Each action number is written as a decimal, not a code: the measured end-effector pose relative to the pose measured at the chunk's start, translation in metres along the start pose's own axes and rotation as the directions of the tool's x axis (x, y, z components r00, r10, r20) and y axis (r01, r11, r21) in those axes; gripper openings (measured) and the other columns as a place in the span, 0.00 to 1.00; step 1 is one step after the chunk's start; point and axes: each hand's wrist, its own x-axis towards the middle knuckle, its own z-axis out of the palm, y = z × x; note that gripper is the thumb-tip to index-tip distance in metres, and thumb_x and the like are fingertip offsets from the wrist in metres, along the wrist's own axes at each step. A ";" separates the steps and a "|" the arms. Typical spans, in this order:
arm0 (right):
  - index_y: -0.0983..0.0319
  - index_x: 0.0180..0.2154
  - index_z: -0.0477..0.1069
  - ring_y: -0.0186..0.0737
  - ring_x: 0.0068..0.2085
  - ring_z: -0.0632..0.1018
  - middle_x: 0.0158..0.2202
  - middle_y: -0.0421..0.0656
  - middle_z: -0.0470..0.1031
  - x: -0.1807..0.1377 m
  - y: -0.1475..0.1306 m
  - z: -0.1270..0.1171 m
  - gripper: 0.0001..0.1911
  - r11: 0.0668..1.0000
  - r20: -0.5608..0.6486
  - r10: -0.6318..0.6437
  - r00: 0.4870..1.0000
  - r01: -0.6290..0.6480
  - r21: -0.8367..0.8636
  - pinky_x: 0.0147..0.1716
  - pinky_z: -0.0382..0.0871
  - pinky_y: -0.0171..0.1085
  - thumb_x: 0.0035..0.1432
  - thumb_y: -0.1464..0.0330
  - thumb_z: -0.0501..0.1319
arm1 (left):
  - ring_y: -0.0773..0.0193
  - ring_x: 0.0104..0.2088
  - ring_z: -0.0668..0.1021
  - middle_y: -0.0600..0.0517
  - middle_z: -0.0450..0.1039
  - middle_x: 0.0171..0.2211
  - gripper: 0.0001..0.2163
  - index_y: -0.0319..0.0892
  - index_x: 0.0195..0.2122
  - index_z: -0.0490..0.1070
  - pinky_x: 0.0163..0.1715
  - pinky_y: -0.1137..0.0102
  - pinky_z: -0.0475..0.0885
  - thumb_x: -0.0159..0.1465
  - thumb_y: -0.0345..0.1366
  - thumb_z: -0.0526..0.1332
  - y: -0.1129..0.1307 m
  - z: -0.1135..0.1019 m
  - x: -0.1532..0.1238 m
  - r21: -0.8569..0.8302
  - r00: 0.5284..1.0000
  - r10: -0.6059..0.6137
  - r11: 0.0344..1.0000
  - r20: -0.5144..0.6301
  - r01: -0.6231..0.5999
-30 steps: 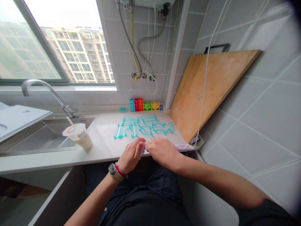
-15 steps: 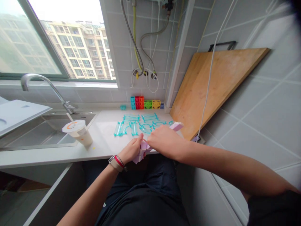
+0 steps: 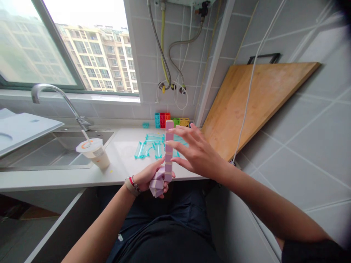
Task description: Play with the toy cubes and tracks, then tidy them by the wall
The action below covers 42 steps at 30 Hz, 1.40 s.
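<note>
My left hand [image 3: 149, 175] grips the lower end of a lilac chain of linked blocks [image 3: 168, 151], which stands upright above the counter's front edge. The chain's bottom blocks are folded in that palm. My right hand [image 3: 196, 149] hovers just right of the upright chain with fingers spread and holds nothing; its fingertips are close to or touching the blocks. Behind the hands lie turquoise clear track pieces [image 3: 149, 148] on the white counter [image 3: 120, 171]. A row of coloured cubes [image 3: 171, 120] stands against the wall.
A lidded drink cup with a straw [image 3: 94, 153] stands at the sink's right edge. The steel sink [image 3: 55, 157] and tap [image 3: 59, 100] are on the left. A wooden cutting board [image 3: 252, 98] leans on the right wall, with a white cable [image 3: 246, 98] across it.
The lilac block chain was swung from lying low and sideways to standing upright. My right hand let go of it and opened. The view tilted slightly.
</note>
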 end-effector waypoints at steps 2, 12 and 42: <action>0.60 0.60 0.66 0.54 0.61 0.71 0.62 0.54 0.68 -0.014 0.005 0.014 0.25 0.951 -0.109 0.226 0.968 -0.195 0.240 0.59 0.68 0.54 0.66 0.59 0.64 | 0.56 0.22 0.79 0.49 0.74 0.20 0.36 0.38 0.41 0.75 0.20 0.65 0.77 0.60 0.70 0.51 -0.001 0.002 -0.003 0.005 0.999 0.014 1.000 -0.044 -0.013; 0.62 0.44 0.76 0.44 0.37 0.81 0.43 0.49 0.80 -0.053 -0.022 0.080 0.20 0.352 0.161 0.645 0.747 -0.477 0.805 0.27 0.78 0.37 0.59 0.54 0.68 | 0.61 0.25 0.76 0.49 0.75 0.26 0.31 0.41 0.40 0.74 0.25 0.69 0.70 0.70 0.62 0.42 -0.008 0.036 -0.004 0.612 0.647 0.654 0.710 -0.391 -0.349; 0.58 0.48 0.74 0.45 0.49 0.79 0.46 0.47 0.80 -0.070 -0.009 0.028 0.10 0.766 -0.137 0.200 0.970 -0.068 0.639 0.51 0.75 0.45 0.66 0.64 0.65 | 0.48 0.54 0.77 0.43 0.79 0.54 0.22 0.41 0.55 0.77 0.54 0.62 0.73 0.61 0.42 0.72 -0.016 0.037 -0.031 0.562 0.638 0.770 0.524 0.010 -0.640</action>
